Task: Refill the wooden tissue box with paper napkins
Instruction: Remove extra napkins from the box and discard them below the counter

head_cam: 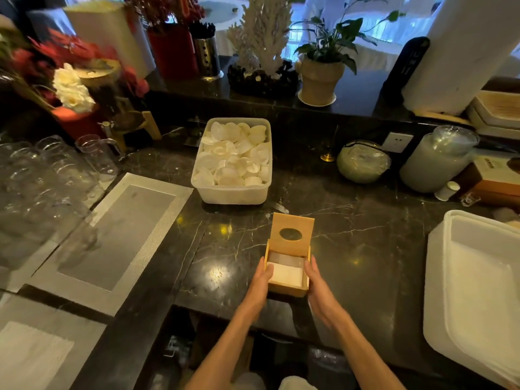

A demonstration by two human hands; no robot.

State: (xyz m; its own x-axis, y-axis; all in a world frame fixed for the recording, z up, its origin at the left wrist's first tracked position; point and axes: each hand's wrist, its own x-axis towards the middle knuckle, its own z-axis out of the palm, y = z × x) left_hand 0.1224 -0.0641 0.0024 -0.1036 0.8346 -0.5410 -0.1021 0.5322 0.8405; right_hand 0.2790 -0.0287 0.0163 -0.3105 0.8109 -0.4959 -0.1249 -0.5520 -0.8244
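At the far left, a cluster of clear glasses blurs into streaks, so their number and shapes are hard to make out. Beside them lie grey woven placemats; the nearest one is cut off by the bottom-left corner. Behind, red and white flowers are smeared by motion.

Toward the middle, a white plastic tub sits on the dark marble counter, filled with pale round pieces too indistinct to identify.

Nearer the counter's front edge stands the wooden tissue box, its hinged lid tipped upright so the oval opening faces the camera. Inside lies a stack of white paper napkins; the back part of the interior is shadowed and unclear. The left hand presses flat against the box's left wall, fingers together, thumb at the rim. The right hand holds the right wall likewise; its fingertips are hidden behind the box's side. Both forearms run off the bottom edge.

At the right, a cloudy glass jar and a taller lidded jar stand near the back wall, their contents murky. A large white tray is cropped by the right edge.
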